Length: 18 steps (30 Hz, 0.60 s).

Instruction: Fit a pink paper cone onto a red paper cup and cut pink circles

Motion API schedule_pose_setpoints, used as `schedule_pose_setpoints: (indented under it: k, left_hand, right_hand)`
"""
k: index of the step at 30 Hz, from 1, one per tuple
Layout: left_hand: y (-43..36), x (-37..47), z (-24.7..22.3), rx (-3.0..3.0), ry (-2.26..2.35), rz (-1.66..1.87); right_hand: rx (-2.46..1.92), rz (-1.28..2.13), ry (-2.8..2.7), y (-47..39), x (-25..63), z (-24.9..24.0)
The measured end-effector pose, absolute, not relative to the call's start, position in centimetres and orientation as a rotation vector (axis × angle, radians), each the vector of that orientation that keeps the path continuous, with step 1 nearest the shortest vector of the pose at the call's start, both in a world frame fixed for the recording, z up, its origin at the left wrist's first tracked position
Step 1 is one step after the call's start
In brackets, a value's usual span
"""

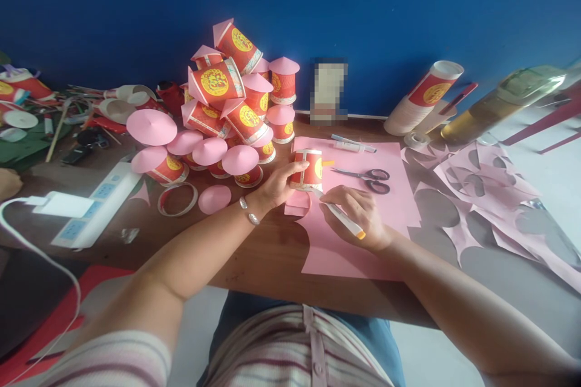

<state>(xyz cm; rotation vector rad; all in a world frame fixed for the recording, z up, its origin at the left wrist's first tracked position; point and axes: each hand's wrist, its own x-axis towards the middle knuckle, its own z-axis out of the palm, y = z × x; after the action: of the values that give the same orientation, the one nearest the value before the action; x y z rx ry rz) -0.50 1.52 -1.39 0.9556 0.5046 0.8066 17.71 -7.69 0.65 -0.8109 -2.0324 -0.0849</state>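
My left hand is closed around a red paper cup with a yellow emblem and holds it over the table. In my closed right hand is a white utility knife with an orange end. Its tip points at the cup's lower rim; whether the blade touches the paper is too small to tell. Beneath both hands lies a pink paper sheet. Dark-handled scissors rest on that sheet, with a white marker-like tube behind them.
Left of my hands, many red cups with pink cone tops are piled up. A cut cup ring and a power strip lie nearer. To the right are stacked cups, tape, a bottle and pink paper scraps.
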Motion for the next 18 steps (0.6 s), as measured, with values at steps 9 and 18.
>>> schedule_pose_setpoints:
  k: [9, 18]
  left_hand:
    - [1.54, -0.61, -1.59, 1.006, 0.495, 0.825]
    - [1.37, -0.54, -1.14, 0.971, 0.499, 0.792]
  right_hand:
    - [-0.851, 0.036, -2.023, -7.88, 17.46, 0.58]
    - [-0.856, 0.050, -1.990, -8.09, 17.47, 0.74]
